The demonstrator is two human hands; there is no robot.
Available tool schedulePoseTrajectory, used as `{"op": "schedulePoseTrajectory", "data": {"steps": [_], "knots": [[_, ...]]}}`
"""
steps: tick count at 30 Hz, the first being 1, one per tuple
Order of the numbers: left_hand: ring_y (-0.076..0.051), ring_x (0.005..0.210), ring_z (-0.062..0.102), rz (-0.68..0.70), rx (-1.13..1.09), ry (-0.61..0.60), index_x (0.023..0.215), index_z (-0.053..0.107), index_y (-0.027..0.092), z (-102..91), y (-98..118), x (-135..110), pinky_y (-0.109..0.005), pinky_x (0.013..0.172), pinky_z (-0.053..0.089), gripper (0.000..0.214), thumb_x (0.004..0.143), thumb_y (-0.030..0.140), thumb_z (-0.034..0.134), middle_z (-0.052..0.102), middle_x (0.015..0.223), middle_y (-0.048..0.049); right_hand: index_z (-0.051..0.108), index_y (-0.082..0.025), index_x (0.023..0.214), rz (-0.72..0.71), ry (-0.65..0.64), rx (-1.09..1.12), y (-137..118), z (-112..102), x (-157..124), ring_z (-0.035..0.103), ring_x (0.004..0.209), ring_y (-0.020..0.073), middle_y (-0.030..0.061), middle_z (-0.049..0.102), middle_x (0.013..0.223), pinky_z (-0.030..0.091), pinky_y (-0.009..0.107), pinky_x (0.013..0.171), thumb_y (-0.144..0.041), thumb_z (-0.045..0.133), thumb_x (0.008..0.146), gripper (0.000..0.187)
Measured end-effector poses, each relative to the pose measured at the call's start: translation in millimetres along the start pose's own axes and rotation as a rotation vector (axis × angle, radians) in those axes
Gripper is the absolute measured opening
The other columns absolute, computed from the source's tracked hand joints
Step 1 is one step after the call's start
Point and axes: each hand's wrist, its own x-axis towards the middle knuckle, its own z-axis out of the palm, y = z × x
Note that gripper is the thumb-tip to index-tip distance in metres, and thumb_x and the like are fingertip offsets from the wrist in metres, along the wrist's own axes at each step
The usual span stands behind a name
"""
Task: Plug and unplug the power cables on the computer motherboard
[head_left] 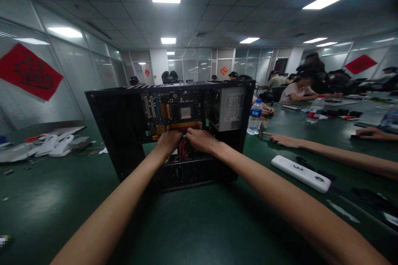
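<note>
A black computer case [105, 122] stands on the table before me with its side open. Inside are a motherboard [175, 98] and, at the upper right, a silver power supply [233, 109]. Both my hands reach into the case, close together just below the motherboard's orange and yellow slots [185, 126]. My left hand [168, 141] has its fingers curled, and my right hand [200, 138] is curled beside it, fingertips almost meeting. A small light-coloured bit shows between them, too small to name. Below my hands hangs a bundle of coloured cables [184, 152].
On the green table [192, 223], a white power strip [300, 172] and a water bottle [255, 115] lie right of the case. Another person's hand [284, 140] rests there. White parts and scraps [57, 145] are piled at the left. Several people sit farther back.
</note>
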Motion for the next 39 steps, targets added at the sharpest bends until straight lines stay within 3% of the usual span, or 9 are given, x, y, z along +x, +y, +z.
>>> {"op": "schedulePoseTrajectory", "data": {"steps": [18, 24, 30, 39], "knots": [[-0.031, 0.101, 0.069, -0.027, -0.055, 0.017, 0.105, 0.069, 0.017, 8.5, -4.4, 3.8, -0.037, 0.081, 0.053, 0.03, 0.097, 0.027, 0.042, 0.072, 0.108, -0.0147, 0.056, -0.01, 0.113, -0.09, 0.02, -0.102, 16.6, 23.2, 15.7, 0.062, 0.096, 0.0236, 0.0148, 0.059, 0.11, 0.046, 0.032, 0.077, -0.015, 0.035, 0.1, 0.025], [-0.028, 0.103, 0.068, -0.022, -0.101, 0.03, 0.106, 0.068, 0.018, 10.2, -4.4, 3.2, -0.033, 0.081, 0.052, 0.031, 0.097, 0.032, 0.042, 0.072, 0.11, -0.0127, 0.055, -0.01, 0.115, -0.019, -0.001, -0.064, 13.5, 17.7, 14.1, 0.061, 0.102, 0.0244, 0.0167, 0.058, 0.116, 0.046, 0.032, 0.078, -0.013, 0.032, 0.1, 0.028], [-0.028, 0.096, 0.069, -0.167, -0.079, 0.034, 0.108, 0.067, 0.021, 10.8, -4.7, 1.0, -0.033, 0.077, 0.052, 0.03, 0.092, 0.04, 0.051, 0.073, 0.103, -0.0117, 0.056, -0.012, 0.114, 0.076, 0.006, -0.04, 9.1, 12.4, 10.8, 0.061, 0.103, 0.0265, 0.0165, 0.058, 0.12, 0.047, 0.032, 0.075, -0.019, 0.037, 0.098, 0.026], [-0.035, 0.096, 0.069, -0.283, -0.09, -0.071, 0.099, 0.074, 0.018, 12.8, -2.2, 4.7, -0.041, 0.079, 0.053, 0.053, 0.09, 0.06, 0.042, 0.073, 0.098, -0.0184, 0.061, -0.013, 0.112, 0.086, 0.031, 0.06, 10.7, 6.7, 1.9, 0.059, 0.108, 0.0242, 0.0135, 0.06, 0.118, 0.047, 0.031, 0.08, -0.018, 0.044, 0.095, 0.025]]}}
